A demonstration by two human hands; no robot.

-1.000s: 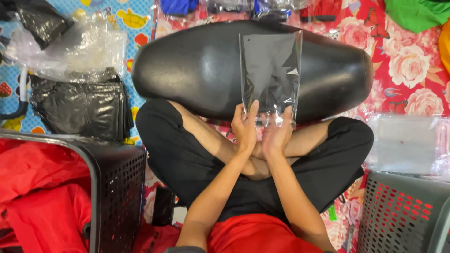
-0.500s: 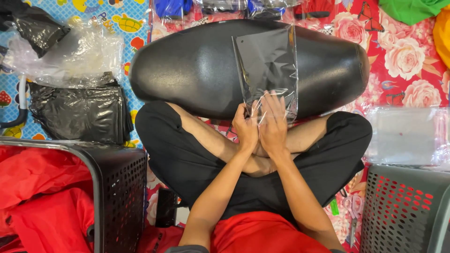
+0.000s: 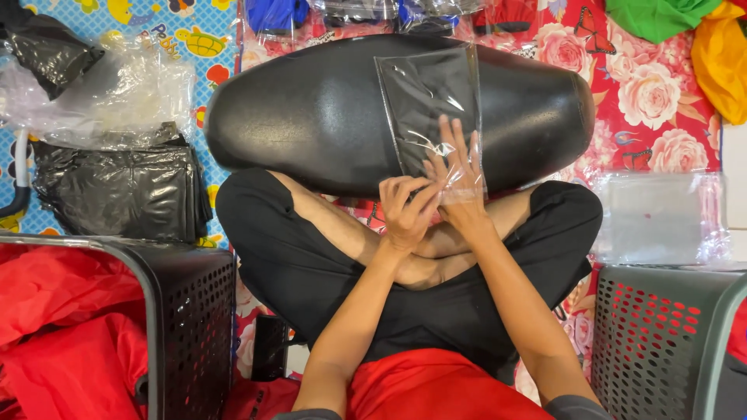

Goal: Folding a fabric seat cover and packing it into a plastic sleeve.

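A clear plastic bag lies flat on a long black padded seat in front of my crossed legs. My right hand presses flat on the bag's near end, fingers spread over the film. My left hand pinches the bag's near edge beside it, fingers curled. Red cloth rests in my lap, below both hands.
A dark perforated basket holding red fabric stands at the left, a second one at the right. Black packed bags and crumpled clear film lie at left. A stack of clear bags lies at right.
The bag has gone from held upright to lying flat on the seat. My right hand has spread open over its near end; my left hand still pinches the edge.
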